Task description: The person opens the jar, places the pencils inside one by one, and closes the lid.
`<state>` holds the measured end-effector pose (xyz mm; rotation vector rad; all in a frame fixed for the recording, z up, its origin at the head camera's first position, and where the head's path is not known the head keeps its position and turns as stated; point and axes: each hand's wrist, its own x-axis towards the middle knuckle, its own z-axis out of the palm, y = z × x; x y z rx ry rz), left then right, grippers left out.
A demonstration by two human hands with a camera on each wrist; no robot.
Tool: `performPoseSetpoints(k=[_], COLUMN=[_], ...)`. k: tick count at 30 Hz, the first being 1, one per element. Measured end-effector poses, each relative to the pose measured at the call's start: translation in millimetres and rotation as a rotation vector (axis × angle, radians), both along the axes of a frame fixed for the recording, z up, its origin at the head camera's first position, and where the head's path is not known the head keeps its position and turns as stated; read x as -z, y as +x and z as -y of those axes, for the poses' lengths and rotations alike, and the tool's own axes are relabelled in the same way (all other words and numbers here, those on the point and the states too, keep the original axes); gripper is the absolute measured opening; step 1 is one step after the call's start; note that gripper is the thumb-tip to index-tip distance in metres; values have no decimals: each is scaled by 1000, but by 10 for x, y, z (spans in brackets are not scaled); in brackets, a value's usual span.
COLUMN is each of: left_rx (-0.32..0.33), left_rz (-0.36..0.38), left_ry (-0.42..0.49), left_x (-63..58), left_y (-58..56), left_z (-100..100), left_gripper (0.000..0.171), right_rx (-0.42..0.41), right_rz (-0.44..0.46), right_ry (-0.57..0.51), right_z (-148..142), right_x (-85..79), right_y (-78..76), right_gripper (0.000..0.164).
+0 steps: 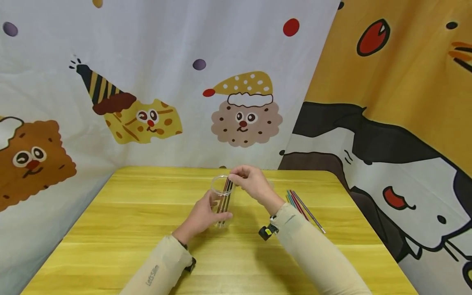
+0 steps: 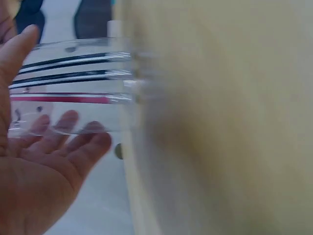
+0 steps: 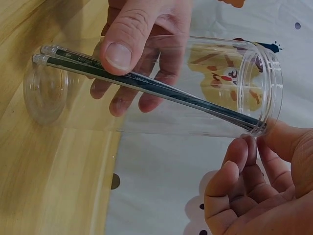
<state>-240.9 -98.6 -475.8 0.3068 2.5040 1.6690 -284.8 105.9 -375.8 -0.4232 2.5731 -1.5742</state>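
Note:
A clear, see-through jar [image 3: 161,126] stands near the middle of the table, with a few slim pencils [image 3: 146,85] leaning inside it. Two dark pencils and one red pencil [image 2: 73,99] show through its wall in the left wrist view. My left hand [image 1: 202,213] holds the jar from the side, thumb across the front and fingers behind. At the jar's rim [image 1: 221,177], my right hand [image 1: 254,184] pinches the top of a dark pencil between thumb and forefinger. Its other fingers are loosely curled outside the jar.
Several coloured pencils [image 1: 299,207], blue, red and purple among them, lie on the wooden table [image 1: 147,229] to the right, partly behind my right sleeve [image 1: 313,246]. A cartoon-printed curtain [image 1: 166,61] hangs behind the table's back edge and along its right side.

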Motion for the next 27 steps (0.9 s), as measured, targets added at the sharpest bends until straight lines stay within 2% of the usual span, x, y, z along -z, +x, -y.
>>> performPoseSetpoints(k=[7, 12, 17, 22, 27], left_rx=[-10, -36, -55, -89, -103], left_rz=[32, 50, 41, 31, 27], left_ry=[-7, -10, -10, 18, 30], left_x=[-74, -49, 2, 60, 90], left_y=[-20, -23, -29, -40, -33], left_z=[-11, -6, -9, -26, -31], left_gripper=[77, 72, 70, 66, 65], right_rx=[25, 32, 11, -3, 44], right_rz=[20, 34, 34, 16, -80], right_ry=[-10, -14, -4, 33, 218], right_z=[13, 21, -53, -353, -932], right_x=[10, 26, 30, 36, 155], right_y=[-19, -20, 0, -57, -165], right_gripper=[17, 17, 23, 27, 32])
